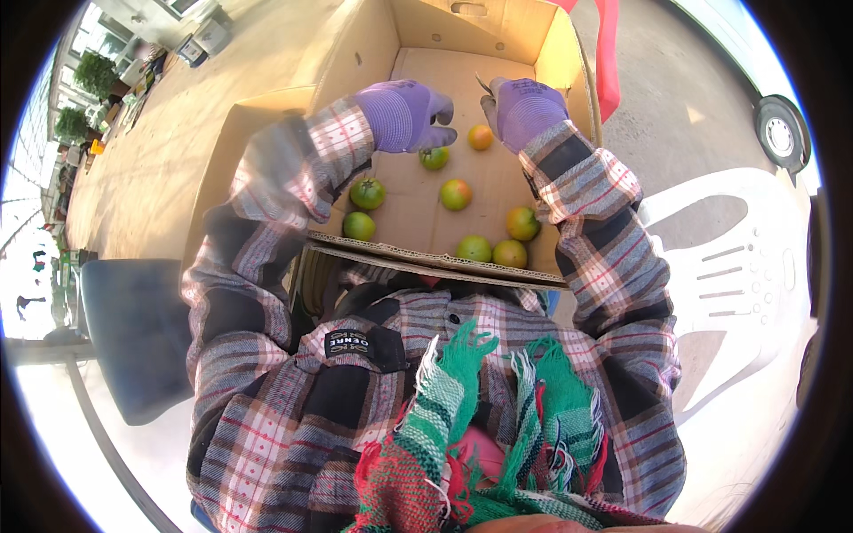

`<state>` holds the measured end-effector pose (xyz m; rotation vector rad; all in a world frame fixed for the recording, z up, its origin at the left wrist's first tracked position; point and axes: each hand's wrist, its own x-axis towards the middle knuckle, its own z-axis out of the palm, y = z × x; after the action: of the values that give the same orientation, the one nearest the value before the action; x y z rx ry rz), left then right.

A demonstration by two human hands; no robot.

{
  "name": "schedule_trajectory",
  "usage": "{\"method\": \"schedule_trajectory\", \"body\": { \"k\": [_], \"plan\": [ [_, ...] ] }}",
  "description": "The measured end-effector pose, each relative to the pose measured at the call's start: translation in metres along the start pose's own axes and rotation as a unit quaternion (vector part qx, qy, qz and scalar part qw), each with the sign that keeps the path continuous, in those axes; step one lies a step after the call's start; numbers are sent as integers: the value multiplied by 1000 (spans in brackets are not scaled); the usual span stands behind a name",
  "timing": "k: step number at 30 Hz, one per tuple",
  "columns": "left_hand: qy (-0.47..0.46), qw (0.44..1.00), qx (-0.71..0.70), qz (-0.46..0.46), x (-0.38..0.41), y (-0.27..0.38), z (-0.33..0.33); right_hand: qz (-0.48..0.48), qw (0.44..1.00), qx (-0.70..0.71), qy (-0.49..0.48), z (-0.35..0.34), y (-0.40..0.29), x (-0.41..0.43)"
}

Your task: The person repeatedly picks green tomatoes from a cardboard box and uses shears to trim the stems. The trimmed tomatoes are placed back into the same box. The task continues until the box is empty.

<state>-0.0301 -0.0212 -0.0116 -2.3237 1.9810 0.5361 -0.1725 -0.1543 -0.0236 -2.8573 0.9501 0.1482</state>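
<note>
Both of my hands wear purple knit gloves with grey-coated fingers, over the cardboard box (pixel 426 66). My left hand (pixel 406 116) is on the left, its curled fingers and thumb apart with nothing visible between them. In my right hand (pixel 526 113), a thin pointed metal tool (pixel 482 84) sticks out past the fingertips; its handle is hidden. Close below the right fingers lies an orange-green tomato (pixel 480 137). A green tomato (pixel 434 158) sits just under my left thumb. Another reddish-green tomato (pixel 456 194) rests mid-box, and several more, such as a green tomato (pixel 367 193), lie nearer me.
The box's near wall (pixel 433 260) stands against my front. A white plastic chair (pixel 726 266) is at right, a dark chair back (pixel 136 340) at left. Beyond the box is a red plastic piece (pixel 607 60). A vehicle wheel (pixel 781 133) shows at far right.
</note>
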Motion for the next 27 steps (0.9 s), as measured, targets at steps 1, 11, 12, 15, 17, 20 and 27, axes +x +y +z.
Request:
{"method": "schedule_trajectory", "body": {
  "k": [1,11,12,15,17,20,27],
  "plan": [
    [-32,999,21,8,9,4,15,-6,1000,-8,-2,-1,-2,0],
    [-53,986,157,-14,52,-16,104,-67,997,-28,34,14,0,5],
    [-38,989,143,-18,54,-22,107,-84,994,-32,54,18,1,6],
    [-5,993,113,-33,61,-34,116,-102,992,-30,67,22,3,8],
    [-2,994,97,-47,65,-38,118,-94,994,-39,51,22,2,8],
    [-31,993,89,-74,65,-32,110,-87,994,-40,50,17,1,4],
    [-111,987,99,-60,71,-45,110,-58,997,-45,-9,1,-10,0]
  ]
}}
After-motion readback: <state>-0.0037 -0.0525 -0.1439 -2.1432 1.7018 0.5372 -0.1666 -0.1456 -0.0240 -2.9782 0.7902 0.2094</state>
